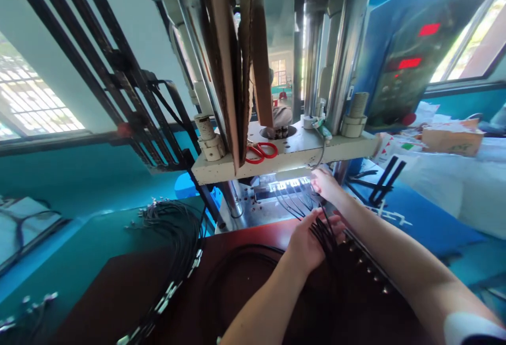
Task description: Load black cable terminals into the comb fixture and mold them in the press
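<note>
My left hand point(310, 242) is closed round a bundle of black cables point(324, 234) in front of the press. From it several thin cables point(290, 205) fan out to a brightly lit metal mould point(290, 184) under the press plate. At the mould's right end is my right hand point(326, 184), its fingers bent together in a pinch. Whatever lies between those fingertips is too small and too glare-washed to make out. Below my left hand, the bundle drops towards the dark red-brown table point(253, 281).
Above the mould sits the thick press plate point(284, 157), with red-handled scissors point(263, 151) on it. Steel columns point(342, 55) flank the opening. More cables with metal ends point(174, 218) lie at left. A blue control box point(411, 49) stands at right.
</note>
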Tool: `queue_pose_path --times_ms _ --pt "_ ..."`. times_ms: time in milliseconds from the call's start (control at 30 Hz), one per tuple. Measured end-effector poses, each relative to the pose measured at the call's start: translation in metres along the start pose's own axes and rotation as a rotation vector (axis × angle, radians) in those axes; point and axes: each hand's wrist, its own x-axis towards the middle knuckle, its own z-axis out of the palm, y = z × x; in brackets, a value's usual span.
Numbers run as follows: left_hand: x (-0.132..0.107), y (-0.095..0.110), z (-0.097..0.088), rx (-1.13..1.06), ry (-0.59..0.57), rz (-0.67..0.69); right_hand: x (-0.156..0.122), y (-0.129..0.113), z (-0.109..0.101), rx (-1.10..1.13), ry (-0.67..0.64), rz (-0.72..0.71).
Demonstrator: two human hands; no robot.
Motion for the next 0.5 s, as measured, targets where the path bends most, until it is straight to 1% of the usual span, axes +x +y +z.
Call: queue_pose_path --times_ms 67,167,233,300,400,500 --pt "-0.005 -0.013 0.009 -0.033 0.02 0.0 -0.021 0.0 -0.009 0.05 0.037 -0.003" --pt "-0.017 -0.031 0.021 -0.056 0.027 -0.036 -0.05 -0.004 -0.025 0.107 0.115 -0.023" --pt "-0.027 -0.041 0.024 -0.04 0.06 -0.067 -0.064 -0.008 -0.037 0.133 0.178 -0.039" --pt "-0.04 -0.051 0.022 0.006 0.066 -0.107 -0.078 -0.012 -0.052 0.155 0.239 -0.055" --pt "-0.063 -0.068 0.015 0.074 -0.006 -0.171 -0.098 -0.018 -0.077 0.172 0.314 -0.076" --pt "-0.088 -0.09 0.01 0.153 -0.113 -0.249 -0.114 -0.021 -0.1 0.177 0.376 -0.103"
